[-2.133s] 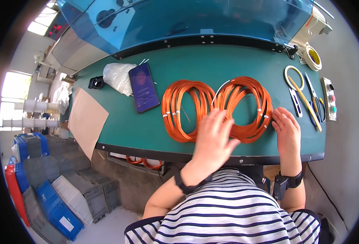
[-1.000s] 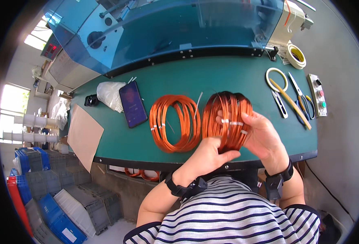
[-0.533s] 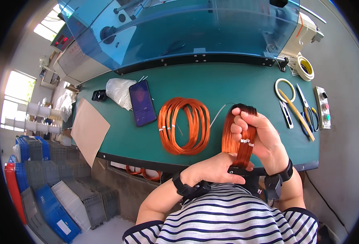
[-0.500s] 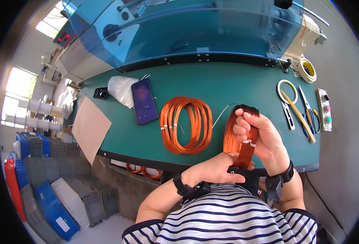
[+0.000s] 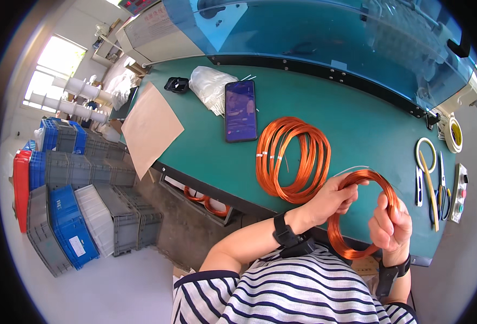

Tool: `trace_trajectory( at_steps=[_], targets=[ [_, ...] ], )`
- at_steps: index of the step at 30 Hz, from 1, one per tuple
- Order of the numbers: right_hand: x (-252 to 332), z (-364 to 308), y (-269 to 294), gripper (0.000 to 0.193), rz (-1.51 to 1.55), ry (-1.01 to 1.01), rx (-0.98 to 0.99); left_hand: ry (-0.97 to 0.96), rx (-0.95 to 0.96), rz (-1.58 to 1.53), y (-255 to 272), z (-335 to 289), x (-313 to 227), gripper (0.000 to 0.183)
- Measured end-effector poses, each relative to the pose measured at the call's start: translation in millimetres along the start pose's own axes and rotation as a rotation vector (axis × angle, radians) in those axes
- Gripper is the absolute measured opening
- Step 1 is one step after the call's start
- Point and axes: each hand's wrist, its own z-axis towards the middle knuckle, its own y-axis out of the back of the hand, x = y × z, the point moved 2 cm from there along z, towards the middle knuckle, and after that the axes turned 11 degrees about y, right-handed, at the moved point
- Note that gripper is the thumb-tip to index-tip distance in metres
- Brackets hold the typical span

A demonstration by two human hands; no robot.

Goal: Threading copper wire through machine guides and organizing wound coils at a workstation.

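Over the front edge of the table I hold a coil of copper wire (image 5: 351, 251), turned so that its round opening shows. My left hand (image 5: 335, 198) is closed on the coil's upper left side. On its right side, my right hand (image 5: 391, 227) grips the wire with bent fingers. A thin pale wire end or sleeve (image 5: 353, 168) sticks out at the top, close to the left hand. Just left of that hand, several more copper wire coils (image 5: 265, 173) lie overlapped on the green table (image 5: 217, 146), with small white ties on their left side.
A phone (image 5: 241, 113), clear plastic bag (image 5: 208, 86) and brown sheet (image 5: 154, 127) lie left. Scissors (image 5: 442, 197), a cutter knife (image 5: 419, 186), a wooden stick (image 5: 429, 194) and a switch box (image 5: 459, 191) are right. A blue-covered machine (image 5: 314, 40) stands behind; crates (image 5: 73, 227) are stacked left.
The held coil has turned from nearly edge-on to an open ring. My left hand went from its lower end to its upper left, my right to its right side. The whole view has shifted.
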Motion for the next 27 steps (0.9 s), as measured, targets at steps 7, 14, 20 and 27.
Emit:
trace_trajectory(
  at_steps=[7,14,20,27],
  targets=[
    [-12,-4,38,0.049,-0.934,0.307,-0.487,-0.042,-0.394,0.536,0,16,-6,0.027],
    [-24,15,31,0.031,-0.98,0.281,-0.62,-0.289,-0.474,0.73,-2,14,-3,0.038],
    [-29,25,33,0.028,-0.959,0.268,-0.589,-0.155,-0.437,0.599,-5,6,-11,0.048],
    [-35,32,32,0.028,-0.919,0.336,-0.634,-0.236,-0.483,0.625,-8,8,-8,0.05]
  ],
)
